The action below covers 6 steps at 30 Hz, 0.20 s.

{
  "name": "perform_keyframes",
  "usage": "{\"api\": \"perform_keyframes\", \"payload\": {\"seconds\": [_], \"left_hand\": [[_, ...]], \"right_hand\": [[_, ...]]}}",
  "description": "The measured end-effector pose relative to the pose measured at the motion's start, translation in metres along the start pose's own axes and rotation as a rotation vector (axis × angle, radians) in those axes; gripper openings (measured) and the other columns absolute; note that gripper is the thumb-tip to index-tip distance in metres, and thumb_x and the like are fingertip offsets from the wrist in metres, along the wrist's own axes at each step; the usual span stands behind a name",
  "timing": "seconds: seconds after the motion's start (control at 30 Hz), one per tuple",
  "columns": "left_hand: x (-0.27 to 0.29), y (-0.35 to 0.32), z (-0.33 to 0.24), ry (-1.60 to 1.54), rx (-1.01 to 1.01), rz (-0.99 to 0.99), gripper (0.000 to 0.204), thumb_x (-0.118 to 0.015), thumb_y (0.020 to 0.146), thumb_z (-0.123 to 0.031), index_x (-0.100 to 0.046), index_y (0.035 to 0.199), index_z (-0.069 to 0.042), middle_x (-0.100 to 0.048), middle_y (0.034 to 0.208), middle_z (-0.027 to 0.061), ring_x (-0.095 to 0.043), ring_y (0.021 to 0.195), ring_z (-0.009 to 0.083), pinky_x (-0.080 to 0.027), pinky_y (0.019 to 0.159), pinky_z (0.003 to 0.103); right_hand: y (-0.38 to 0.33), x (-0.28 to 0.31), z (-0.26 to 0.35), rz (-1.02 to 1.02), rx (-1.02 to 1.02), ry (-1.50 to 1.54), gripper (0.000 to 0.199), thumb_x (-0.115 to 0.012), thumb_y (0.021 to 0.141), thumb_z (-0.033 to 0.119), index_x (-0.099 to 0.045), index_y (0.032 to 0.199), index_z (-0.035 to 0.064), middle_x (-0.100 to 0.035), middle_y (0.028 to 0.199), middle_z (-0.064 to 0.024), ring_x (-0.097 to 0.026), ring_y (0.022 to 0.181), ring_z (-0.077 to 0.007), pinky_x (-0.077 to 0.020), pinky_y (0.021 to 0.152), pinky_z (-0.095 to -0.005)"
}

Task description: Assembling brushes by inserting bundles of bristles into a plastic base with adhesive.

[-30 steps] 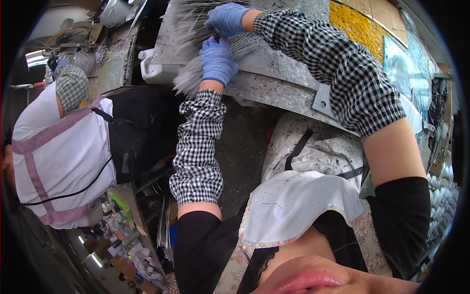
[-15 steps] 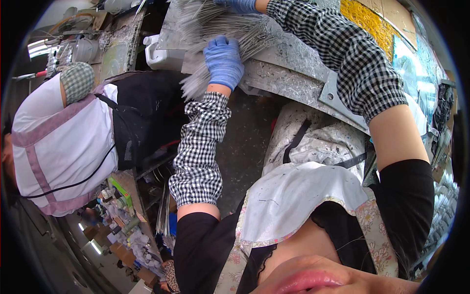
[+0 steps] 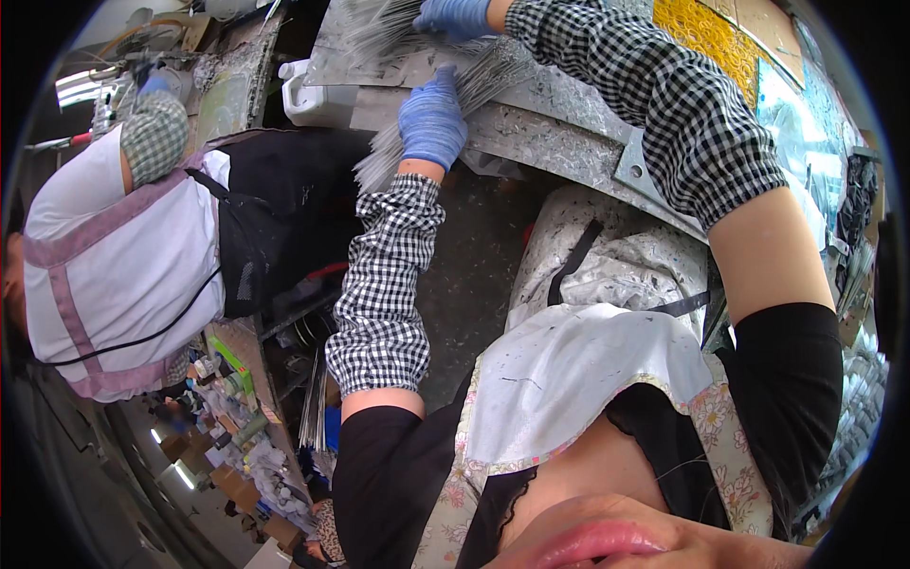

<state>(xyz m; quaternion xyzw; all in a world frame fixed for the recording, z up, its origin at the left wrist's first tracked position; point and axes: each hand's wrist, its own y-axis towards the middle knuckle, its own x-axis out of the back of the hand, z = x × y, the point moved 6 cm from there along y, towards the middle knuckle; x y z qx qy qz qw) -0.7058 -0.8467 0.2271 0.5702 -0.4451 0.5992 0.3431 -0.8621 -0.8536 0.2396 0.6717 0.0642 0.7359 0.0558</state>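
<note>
My left hand [image 3: 432, 121], in a blue knit glove, is closed around a bundle of thin grey wires [image 3: 493, 76]. The bundle slants over the near edge of the metal-topped table, its lower ends sticking out left of my wrist. Farther off, at the top of the view, my right hand [image 3: 459, 17] wears a matching glove. Its fingers curl at the end of a second pile of the same wires [image 3: 374, 33]; the upper part of that hand is cut off. Black-and-white checked sleeves cover both forearms.
The grey-stained metal table [image 3: 559, 142] carries a loose plate [image 3: 633, 171] at its near edge. A white plastic jug [image 3: 308, 100] stands left of it. Yellow rings [image 3: 706, 43] lie at the far right. A co-worker [image 3: 123, 266] is close on the left.
The wires, one spread heap before, now lie as two groups with bare metal between them. My right hand has come slightly lower and left. The co-worker's arm has reached up.
</note>
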Motion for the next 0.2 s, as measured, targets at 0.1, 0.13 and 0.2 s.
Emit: {"api": "perform_keyframes", "payload": {"seconds": [0.1, 0.13, 0.2], "left_hand": [[-0.008, 0.017, -0.02, 0.101, -0.076, 0.066, 0.066, -0.08, 0.072, -0.021, -0.052, 0.132, -0.014, -0.064, 0.118, 0.0181, -0.061, 0.112, 0.0347, -0.05, 0.095, 0.045], [-0.01, 0.019, -0.023, 0.099, -0.078, 0.064, 0.066, -0.08, 0.072, -0.021, -0.052, 0.132, -0.014, -0.064, 0.118, 0.0181, -0.061, 0.112, 0.0347, -0.05, 0.095, 0.045], [-0.004, 0.007, -0.021, 0.213, -0.011, 0.133, 0.075, -0.08, 0.073, -0.021, -0.047, 0.139, -0.016, -0.055, 0.136, 0.0168, -0.05, 0.128, 0.0384, -0.049, 0.099, 0.043]], "right_hand": [[-0.02, -0.002, -0.038, -0.079, -0.027, -0.032, 0.016, -0.067, 0.073, 0.016, -0.073, 0.088, 0.0142, -0.071, 0.08, -0.0136, -0.07, 0.08, -0.0359, -0.0563, 0.069, -0.0468], [-0.022, -0.001, -0.039, -0.078, -0.028, -0.035, 0.016, -0.067, 0.073, 0.016, -0.073, 0.088, 0.0142, -0.071, 0.08, -0.0136, -0.07, 0.08, -0.0359, -0.0563, 0.069, -0.0468], [-0.013, 0.001, -0.013, 0.047, -0.117, -0.034, 0.019, -0.069, 0.075, 0.021, -0.073, 0.091, 0.0128, -0.072, 0.087, -0.0142, -0.071, 0.084, -0.0341, -0.0564, 0.073, -0.046]]}}
